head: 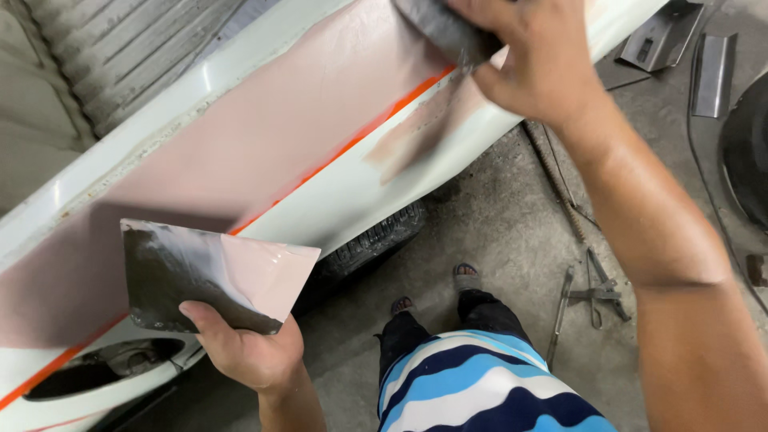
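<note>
My left hand grips the lower edge of a dark flat board with a smear of pale pink putty on its right half. High in the picture my right hand presses a dark grey spreader against a white vehicle body panel. The panel slants from lower left to upper right. A broad band of pink filler covers it, and an orange stripe runs along it. A fresh smear of filler lies just below the spreader.
A tyre shows under the panel, above a concrete floor. Metal shears and rods lie on the floor at right. Sheet-metal pieces sit at the top right. My striped shirt and sandalled feet are below.
</note>
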